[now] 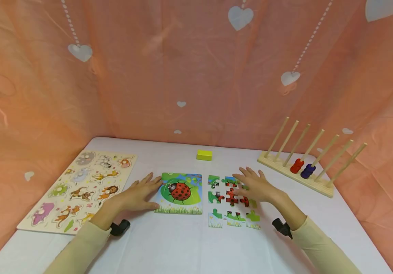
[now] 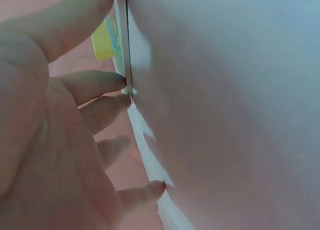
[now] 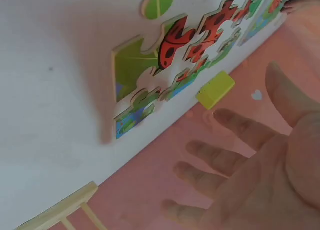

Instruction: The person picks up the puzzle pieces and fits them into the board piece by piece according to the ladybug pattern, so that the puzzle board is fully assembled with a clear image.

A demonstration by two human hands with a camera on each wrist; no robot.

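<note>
A square ladybug picture board (image 1: 179,193) lies in the middle of the table. My left hand (image 1: 140,195) is at its left side, fingers spread and thumb near the lower left corner; in the left wrist view the fingertips (image 2: 117,81) come right at the board's edge. To the right, several loose ladybug jigsaw pieces (image 1: 234,219) lie spaced out in rows. Over the upper right of these pieces is my right hand (image 1: 254,185), its fingers spread with nothing between them, covering some pieces in the head view. The right wrist view shows a green corner piece (image 3: 131,65) beside a red one.
At the left lies an animal knob puzzle (image 1: 90,179). A yellow block (image 1: 204,155) sits behind the board. On the right stands a wooden peg rack (image 1: 295,175) with red and dark blue beads on two pegs. A pink curtain (image 1: 196,76) hangs behind the table.
</note>
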